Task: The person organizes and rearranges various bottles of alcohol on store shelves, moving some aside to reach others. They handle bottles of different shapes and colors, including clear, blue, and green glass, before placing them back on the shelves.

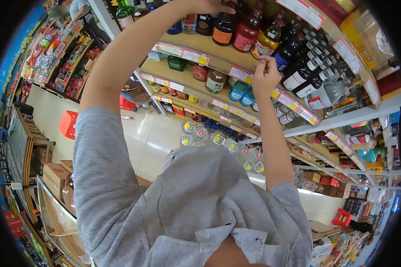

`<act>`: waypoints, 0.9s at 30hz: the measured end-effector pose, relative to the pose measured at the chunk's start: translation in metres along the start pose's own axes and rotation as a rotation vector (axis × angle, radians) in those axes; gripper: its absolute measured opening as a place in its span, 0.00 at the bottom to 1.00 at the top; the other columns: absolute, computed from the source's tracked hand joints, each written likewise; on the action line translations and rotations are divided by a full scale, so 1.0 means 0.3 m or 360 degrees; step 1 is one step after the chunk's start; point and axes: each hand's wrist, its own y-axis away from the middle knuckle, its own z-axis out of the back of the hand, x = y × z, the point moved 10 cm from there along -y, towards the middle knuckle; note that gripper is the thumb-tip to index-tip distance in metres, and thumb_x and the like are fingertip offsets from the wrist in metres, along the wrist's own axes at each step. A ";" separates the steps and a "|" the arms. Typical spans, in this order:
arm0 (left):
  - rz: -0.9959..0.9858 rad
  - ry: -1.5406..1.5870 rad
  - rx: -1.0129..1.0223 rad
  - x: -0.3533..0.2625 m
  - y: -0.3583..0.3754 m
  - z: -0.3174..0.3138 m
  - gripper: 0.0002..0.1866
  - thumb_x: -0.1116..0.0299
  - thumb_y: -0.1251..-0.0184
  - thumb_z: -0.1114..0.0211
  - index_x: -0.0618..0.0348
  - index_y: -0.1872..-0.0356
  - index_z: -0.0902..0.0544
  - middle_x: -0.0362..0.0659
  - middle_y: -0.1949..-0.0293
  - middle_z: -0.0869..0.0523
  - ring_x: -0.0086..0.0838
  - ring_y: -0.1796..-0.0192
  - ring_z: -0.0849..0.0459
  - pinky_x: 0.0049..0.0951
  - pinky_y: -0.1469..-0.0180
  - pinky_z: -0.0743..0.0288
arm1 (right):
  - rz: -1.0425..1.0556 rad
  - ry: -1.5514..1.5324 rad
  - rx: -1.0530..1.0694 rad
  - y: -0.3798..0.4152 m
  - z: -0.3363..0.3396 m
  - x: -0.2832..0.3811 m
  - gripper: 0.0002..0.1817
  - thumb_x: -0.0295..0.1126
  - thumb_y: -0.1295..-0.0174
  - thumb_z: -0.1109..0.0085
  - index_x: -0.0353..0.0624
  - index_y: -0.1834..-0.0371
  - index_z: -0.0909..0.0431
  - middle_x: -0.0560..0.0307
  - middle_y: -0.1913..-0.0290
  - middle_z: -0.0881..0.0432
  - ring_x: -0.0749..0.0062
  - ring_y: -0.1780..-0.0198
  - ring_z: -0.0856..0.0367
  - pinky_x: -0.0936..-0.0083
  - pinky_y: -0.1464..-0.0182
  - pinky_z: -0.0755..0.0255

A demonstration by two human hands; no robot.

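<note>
At the top edge of the head view, my left hand has its fingers curled at the neck of a dark bottle with an orange label. Part of that hand is cut off by the frame. The bottle stands upright on the wooden shelf. My right hand is in front of the shelf edge, thumb and fingers drawn together, with nothing visible in them. Just beyond its fingertips stands a bottle with a yellow label. Between the hands is a red-labelled bottle.
Dark bottles with white labels lie tilted at the shelf's right. Lower shelves hold jars and blue-lidded containers. Large clear jugs stand on the floor. A red stool is at left, and another person at upper left.
</note>
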 end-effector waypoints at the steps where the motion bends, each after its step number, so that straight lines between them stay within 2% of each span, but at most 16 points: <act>1: -0.0060 0.0025 -0.0035 0.007 -0.010 -0.002 0.28 0.55 0.25 0.25 0.60 0.32 0.18 0.52 0.50 0.08 0.31 0.61 0.06 0.36 0.54 0.14 | 0.0020 0.0018 0.0001 0.000 0.000 0.006 0.06 0.26 0.27 0.41 0.39 0.57 0.15 0.54 0.74 0.15 0.77 0.73 0.15 0.75 0.67 0.23; 4: -0.0127 -0.0031 -0.0130 0.007 -0.009 0.001 0.27 0.54 0.27 0.24 0.60 0.34 0.16 0.53 0.49 0.09 0.37 0.55 0.07 0.37 0.49 0.15 | 0.0098 0.0006 -0.0027 0.000 0.000 0.023 0.06 0.25 0.27 0.41 0.38 0.57 0.15 0.55 0.75 0.15 0.79 0.72 0.15 0.77 0.66 0.22; 5: -0.0355 -0.0267 -0.0340 0.029 -0.045 0.003 0.26 0.53 0.28 0.23 0.60 0.37 0.14 0.54 0.47 0.10 0.43 0.46 0.10 0.40 0.42 0.17 | 0.0100 0.0027 -0.0005 -0.001 -0.002 0.029 0.06 0.25 0.26 0.42 0.37 0.57 0.15 0.55 0.73 0.14 0.78 0.71 0.14 0.77 0.66 0.22; 6: -0.0270 -0.0184 -0.0246 0.028 -0.034 0.003 0.29 0.52 0.31 0.22 0.59 0.36 0.15 0.58 0.43 0.12 0.47 0.38 0.14 0.43 0.35 0.21 | 0.0100 -0.0001 -0.0001 0.000 -0.003 0.032 0.06 0.25 0.26 0.42 0.37 0.56 0.15 0.55 0.73 0.14 0.78 0.71 0.14 0.78 0.66 0.22; 8: -0.0631 -0.0134 -0.0564 -0.005 0.034 0.039 0.33 0.50 0.32 0.21 0.57 0.32 0.18 0.60 0.40 0.13 0.47 0.37 0.14 0.45 0.34 0.21 | 0.0106 -0.0050 0.0004 0.002 -0.001 0.032 0.06 0.25 0.25 0.42 0.36 0.55 0.15 0.56 0.72 0.13 0.78 0.70 0.14 0.78 0.66 0.22; 9: -0.0403 -0.0319 -0.0521 0.055 0.022 0.008 0.40 0.46 0.32 0.22 0.54 0.24 0.26 0.62 0.36 0.16 0.48 0.34 0.16 0.46 0.29 0.24 | 0.0047 -0.0038 0.0022 0.009 0.008 0.021 0.07 0.26 0.23 0.43 0.36 0.52 0.16 0.55 0.66 0.12 0.76 0.64 0.13 0.76 0.60 0.21; 10: -0.0580 -0.0297 -0.0915 0.006 0.131 0.021 0.26 0.55 0.22 0.30 0.56 0.31 0.22 0.53 0.42 0.13 0.47 0.43 0.12 0.45 0.40 0.19 | 0.0168 -0.0033 -0.0027 0.019 0.022 0.072 0.08 0.27 0.22 0.44 0.36 0.52 0.16 0.55 0.64 0.12 0.75 0.62 0.13 0.75 0.58 0.21; 11: -0.0838 -0.0026 -0.1160 -0.048 0.272 0.055 0.26 0.57 0.26 0.27 0.60 0.34 0.20 0.53 0.44 0.12 0.49 0.45 0.12 0.44 0.42 0.17 | 0.0289 -0.0033 -0.0080 0.033 0.028 0.132 0.09 0.28 0.21 0.44 0.36 0.51 0.16 0.54 0.63 0.11 0.75 0.59 0.13 0.74 0.55 0.21; 12: -0.0678 0.0240 -0.1226 -0.045 0.379 0.046 0.21 0.64 0.27 0.26 0.62 0.39 0.17 0.49 0.41 0.12 0.39 0.43 0.10 0.38 0.42 0.16 | 0.0413 -0.0035 -0.0141 0.052 0.032 0.197 0.09 0.28 0.20 0.45 0.36 0.50 0.16 0.54 0.61 0.11 0.74 0.57 0.13 0.73 0.53 0.21; 13: -0.0529 0.0623 -0.1172 -0.042 0.478 -0.008 0.21 0.68 0.27 0.27 0.64 0.37 0.18 0.50 0.40 0.13 0.39 0.42 0.10 0.37 0.39 0.17 | 0.0263 -0.0140 -0.0039 0.088 0.006 0.232 0.13 0.33 0.18 0.48 0.36 0.47 0.16 0.52 0.54 0.12 0.72 0.52 0.14 0.70 0.48 0.22; 14: -0.0771 0.0613 -0.1357 -0.085 0.609 -0.061 0.20 0.69 0.28 0.29 0.63 0.39 0.18 0.52 0.44 0.13 0.44 0.44 0.11 0.40 0.43 0.17 | 0.0107 -0.0240 0.0058 0.150 -0.032 0.267 0.17 0.38 0.16 0.50 0.36 0.44 0.17 0.50 0.48 0.13 0.69 0.47 0.15 0.67 0.43 0.23; 17: -0.0978 0.0490 -0.1088 -0.172 0.817 -0.279 0.23 0.70 0.26 0.35 0.60 0.32 0.20 0.57 0.32 0.18 0.49 0.29 0.20 0.45 0.27 0.28 | -0.0857 -0.1296 0.0298 0.424 -0.277 0.255 0.31 0.52 0.14 0.59 0.38 0.22 0.33 0.47 0.28 0.23 0.63 0.32 0.21 0.62 0.31 0.27; 18: -0.0893 0.0444 -0.1053 -0.115 0.823 -0.331 0.23 0.69 0.25 0.35 0.60 0.30 0.21 0.57 0.31 0.18 0.49 0.28 0.21 0.45 0.25 0.30 | -0.1284 -0.1630 0.0223 0.538 -0.352 0.273 0.36 0.56 0.14 0.61 0.39 0.16 0.40 0.46 0.23 0.28 0.60 0.27 0.24 0.60 0.27 0.29; 21: -0.0414 0.0593 -0.0998 0.186 0.854 -0.537 0.25 0.69 0.23 0.37 0.61 0.28 0.24 0.59 0.30 0.19 0.49 0.27 0.22 0.46 0.24 0.33 | -0.1476 -0.1690 0.0537 0.701 -0.456 0.348 0.40 0.55 0.15 0.56 0.37 0.13 0.47 0.45 0.21 0.30 0.58 0.23 0.26 0.60 0.25 0.30; 23: 0.0192 0.1066 -0.1018 0.457 0.924 -0.701 0.25 0.70 0.21 0.37 0.62 0.27 0.25 0.59 0.31 0.19 0.49 0.29 0.20 0.45 0.27 0.29 | -0.1275 -0.1493 0.0854 0.688 -0.478 0.409 0.41 0.57 0.17 0.54 0.39 0.14 0.46 0.43 0.21 0.30 0.56 0.25 0.24 0.59 0.27 0.28; 27: 0.0345 0.1101 -0.0638 0.543 1.206 -0.808 0.19 0.72 0.19 0.39 0.64 0.32 0.23 0.55 0.42 0.13 0.42 0.46 0.10 0.38 0.47 0.16 | -0.0704 -0.0665 0.0930 0.536 -0.433 0.409 0.25 0.44 0.17 0.47 0.37 0.28 0.27 0.48 0.37 0.16 0.66 0.42 0.15 0.69 0.40 0.22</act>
